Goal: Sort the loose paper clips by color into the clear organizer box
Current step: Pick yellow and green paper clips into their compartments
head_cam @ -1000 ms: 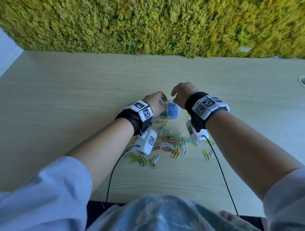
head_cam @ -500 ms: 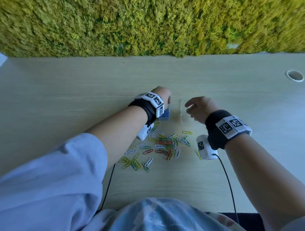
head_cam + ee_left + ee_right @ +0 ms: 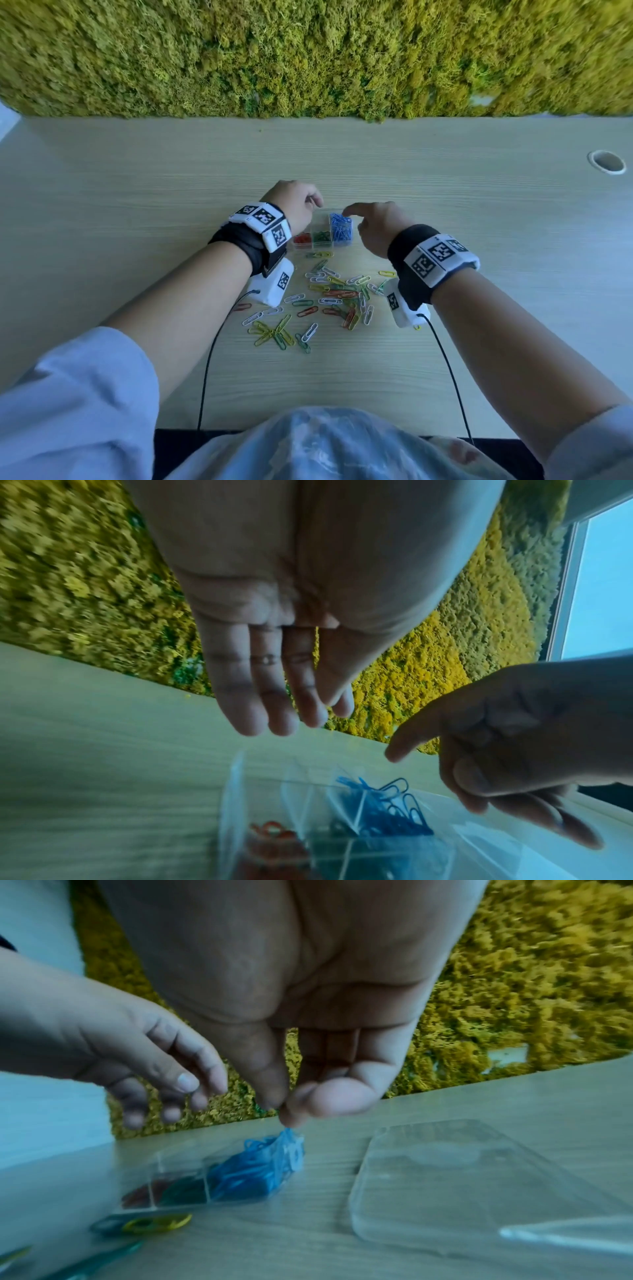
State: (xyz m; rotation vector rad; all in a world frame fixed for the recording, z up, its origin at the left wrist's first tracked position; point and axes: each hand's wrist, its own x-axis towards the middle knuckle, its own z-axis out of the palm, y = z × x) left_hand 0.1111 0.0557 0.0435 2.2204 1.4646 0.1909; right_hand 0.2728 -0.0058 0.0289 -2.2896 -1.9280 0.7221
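The clear organizer box (image 3: 320, 213) stands uncovered on the desk, with red clips (image 3: 302, 238), green clips (image 3: 321, 237) and a heap of blue clips (image 3: 340, 229) in separate compartments. My left hand (image 3: 296, 204) hovers over the box's far left corner, fingers relaxed and holding nothing (image 3: 284, 718). My right hand (image 3: 373, 222) reaches in from the right, its index fingertip at the top of the blue clips (image 3: 240, 1175); I see nothing held. Loose paper clips (image 3: 329, 294) of mixed colours lie scattered on the desk between my wrists.
The clear lid (image 3: 462, 1177) lies flat on the desk to the right of the box. A moss wall (image 3: 308, 58) runs along the desk's far edge. A round cable hole (image 3: 607, 161) sits at the far right.
The right hand carried the lid off to the right, left it on the desk and came back to the blue compartment. The left hand shifted, so the box's compartments now show.
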